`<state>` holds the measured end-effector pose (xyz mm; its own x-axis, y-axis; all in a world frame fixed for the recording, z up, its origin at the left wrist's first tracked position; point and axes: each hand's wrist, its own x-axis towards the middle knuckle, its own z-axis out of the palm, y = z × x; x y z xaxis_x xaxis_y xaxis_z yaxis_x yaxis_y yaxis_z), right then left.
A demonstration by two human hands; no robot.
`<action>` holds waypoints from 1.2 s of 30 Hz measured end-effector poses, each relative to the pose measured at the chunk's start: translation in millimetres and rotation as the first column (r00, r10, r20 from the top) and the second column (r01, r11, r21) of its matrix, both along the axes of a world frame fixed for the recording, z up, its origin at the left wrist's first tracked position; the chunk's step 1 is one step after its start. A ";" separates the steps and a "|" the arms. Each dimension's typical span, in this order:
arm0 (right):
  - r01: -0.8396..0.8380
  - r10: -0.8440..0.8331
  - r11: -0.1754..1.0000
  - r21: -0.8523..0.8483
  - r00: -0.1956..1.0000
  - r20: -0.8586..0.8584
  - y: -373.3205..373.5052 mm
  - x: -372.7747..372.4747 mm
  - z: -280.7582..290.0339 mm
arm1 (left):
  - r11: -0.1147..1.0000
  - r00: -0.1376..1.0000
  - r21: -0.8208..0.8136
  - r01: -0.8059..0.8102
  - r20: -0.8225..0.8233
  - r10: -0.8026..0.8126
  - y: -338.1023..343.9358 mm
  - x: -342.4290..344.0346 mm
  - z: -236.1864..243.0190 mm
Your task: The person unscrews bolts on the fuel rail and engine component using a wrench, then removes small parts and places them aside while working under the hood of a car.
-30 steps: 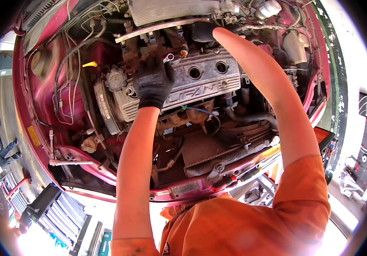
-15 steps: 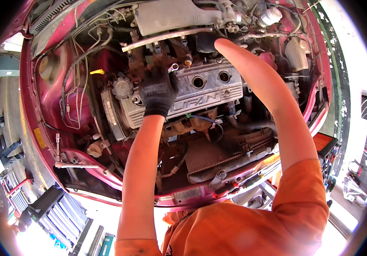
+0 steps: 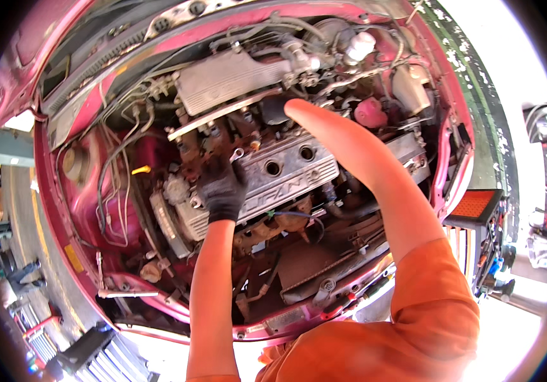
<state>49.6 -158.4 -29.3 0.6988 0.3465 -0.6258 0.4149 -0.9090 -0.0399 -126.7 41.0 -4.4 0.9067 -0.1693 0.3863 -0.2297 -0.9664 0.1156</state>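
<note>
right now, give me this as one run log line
left hand: gloved, over valve cover, beside wrench ring end | right hand: gloved, by right end of fuel rail, grip hidden | ratchet: on front body panel

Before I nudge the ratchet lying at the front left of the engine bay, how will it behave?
Likely stiff and fairly heavy for its size: the ratchet looks like bare metal. It probably won't roll far, since the extension juts off at an angle to the handle. It could slide or tip, though, as it lies by the curved pink body edge.
</note>
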 end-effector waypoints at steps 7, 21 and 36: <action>-0.084 0.085 0.996 -0.036 0.996 0.036 -23.4 7.3 -33.5 | 0.997 0.997 -0.062 0.034 -0.066 -0.038 -11.5 -0.4 7.1; -0.599 0.607 0.756 -0.265 0.793 -0.059 1.7 -5.3 0.9 | 0.999 0.995 -0.053 -0.009 -0.101 0.004 -0.1 -4.7 10.0; -0.079 0.021 0.979 0.187 0.955 0.296 -6.2 -1.4 -28.6 | 0.992 0.990 -0.128 0.019 -0.136 -0.037 8.8 -2.1 -12.2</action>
<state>48.3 -164.6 -57.9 0.8186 0.4805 -0.3146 0.4798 -0.8733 -0.0852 -128.8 49.8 -16.5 0.9483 -0.1532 0.2780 -0.2299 -0.9354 0.2688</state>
